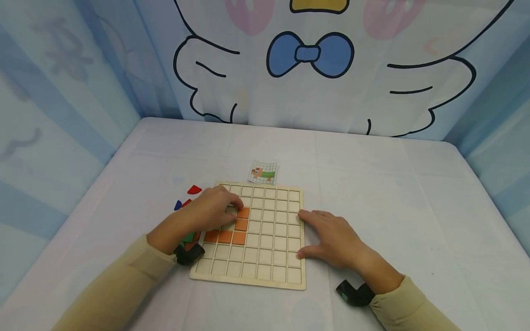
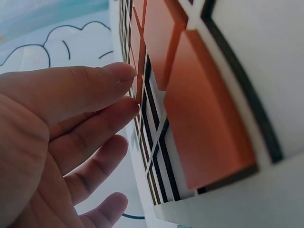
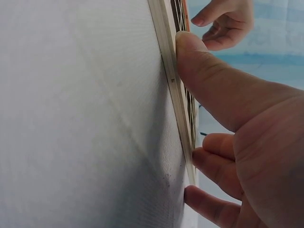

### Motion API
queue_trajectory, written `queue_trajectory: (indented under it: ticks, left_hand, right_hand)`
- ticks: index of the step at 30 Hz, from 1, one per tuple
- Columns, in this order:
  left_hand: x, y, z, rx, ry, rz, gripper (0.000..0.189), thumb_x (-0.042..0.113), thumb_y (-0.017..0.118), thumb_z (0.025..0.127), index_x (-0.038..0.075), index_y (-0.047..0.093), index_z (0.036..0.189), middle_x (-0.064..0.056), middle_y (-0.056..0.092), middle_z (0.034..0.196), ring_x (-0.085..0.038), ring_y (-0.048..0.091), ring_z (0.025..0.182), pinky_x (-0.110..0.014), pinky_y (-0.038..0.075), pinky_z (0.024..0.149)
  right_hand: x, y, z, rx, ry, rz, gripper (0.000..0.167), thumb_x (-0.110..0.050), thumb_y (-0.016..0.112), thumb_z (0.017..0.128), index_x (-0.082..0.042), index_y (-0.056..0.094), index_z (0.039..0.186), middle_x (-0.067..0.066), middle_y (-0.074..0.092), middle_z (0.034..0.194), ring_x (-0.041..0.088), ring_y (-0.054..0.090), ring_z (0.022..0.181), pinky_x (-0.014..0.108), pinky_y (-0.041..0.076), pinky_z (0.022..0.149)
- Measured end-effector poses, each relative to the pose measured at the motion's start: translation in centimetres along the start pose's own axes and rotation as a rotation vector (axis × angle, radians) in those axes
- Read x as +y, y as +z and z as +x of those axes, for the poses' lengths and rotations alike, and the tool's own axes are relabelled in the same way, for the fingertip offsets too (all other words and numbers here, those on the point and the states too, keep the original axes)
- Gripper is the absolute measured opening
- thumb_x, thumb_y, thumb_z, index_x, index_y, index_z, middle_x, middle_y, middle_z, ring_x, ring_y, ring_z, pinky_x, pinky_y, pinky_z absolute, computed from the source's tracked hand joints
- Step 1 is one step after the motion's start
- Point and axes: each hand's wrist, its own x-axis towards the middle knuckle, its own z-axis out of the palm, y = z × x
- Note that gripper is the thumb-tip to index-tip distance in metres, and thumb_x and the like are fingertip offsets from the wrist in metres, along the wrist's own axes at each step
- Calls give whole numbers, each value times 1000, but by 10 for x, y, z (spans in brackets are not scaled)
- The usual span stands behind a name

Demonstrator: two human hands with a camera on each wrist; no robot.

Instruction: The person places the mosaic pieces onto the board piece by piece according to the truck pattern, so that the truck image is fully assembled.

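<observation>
A square wooden grid board (image 1: 269, 257) lies on the white table with several orange square tiles (image 1: 225, 236) set in its cells. My left hand (image 1: 211, 209) reaches over the board's left part. Its thumb and index fingertips pinch at the edges of an orange tile (image 2: 138, 90), while the other fingers are spread loosely. The hand and wrist hide some cells. My right hand (image 1: 337, 239) rests at the board's right side, with thumb and fingertips touching the edge (image 3: 176, 102).
Beyond the board lies a small picture card (image 1: 262, 172) with an orange and green pattern on a grid. Red (image 1: 194, 189), blue (image 1: 178, 205) and green (image 1: 189, 237) pieces lie left of the board, partly under the left arm. A printed curtain (image 1: 310, 101) hangs behind the table.
</observation>
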Motion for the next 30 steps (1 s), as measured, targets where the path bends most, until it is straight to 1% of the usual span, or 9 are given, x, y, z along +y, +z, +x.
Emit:
queue_trajectory:
  ticks: [4,8,11,13,16,23,26,30]
  left_hand:
    - [1,-2,-1,11,-7,-25,26,19,75,91,14,74,116,1,68,110,-23,54,108,-40,47,92]
    - [1,-6,-2,28,-34,-71,29,17,73,91,13,73,120,-2,67,118,-26,52,118,-44,45,99]
    - [-1,-11,-6,36,-47,-99,31,17,73,92,12,71,123,-5,65,123,-29,50,123,-47,43,102]
    - [-3,-14,-8,50,-38,-104,32,17,73,92,10,70,124,-6,65,124,-30,50,125,-48,43,102]
    - [-9,-18,-11,79,-25,-101,33,16,74,92,8,70,124,-8,66,122,-31,52,123,-49,45,100]
    - [-21,-31,-19,131,-58,-114,35,14,73,93,4,68,126,-12,65,122,-33,55,119,-50,46,98]
    - [-29,-35,-24,154,-55,-124,35,13,72,93,3,67,126,-12,66,122,-33,56,115,-49,49,94]
    - [-39,-39,-29,163,-72,-131,35,14,72,94,2,67,126,-15,65,122,-34,58,110,-47,52,88]
  right_hand:
    - [0,0,1,-2,-1,-1,86,-48,84,76,-4,51,143,13,56,140,37,51,128,59,43,95]
    - [0,-1,1,-4,3,-5,86,-47,84,76,-5,51,143,12,55,141,38,51,128,60,43,96]
    - [1,-1,1,-6,7,-7,86,-47,84,76,-5,51,143,12,55,141,38,50,129,60,42,97]
    - [1,-1,1,-7,9,-8,86,-47,84,76,-5,51,143,12,55,141,38,50,129,60,42,97]
    - [1,-1,1,-8,10,-5,86,-47,84,76,-5,51,143,12,56,141,38,50,129,60,42,97]
    - [0,-1,1,-13,12,-6,87,-48,84,76,-5,51,144,13,56,141,38,50,129,60,42,97]
    - [0,-1,1,-15,13,-5,86,-48,84,76,-5,51,144,13,56,141,38,50,129,60,42,97]
    - [0,-1,0,-18,17,-3,86,-48,84,76,-5,51,144,13,56,140,38,50,129,60,42,96]
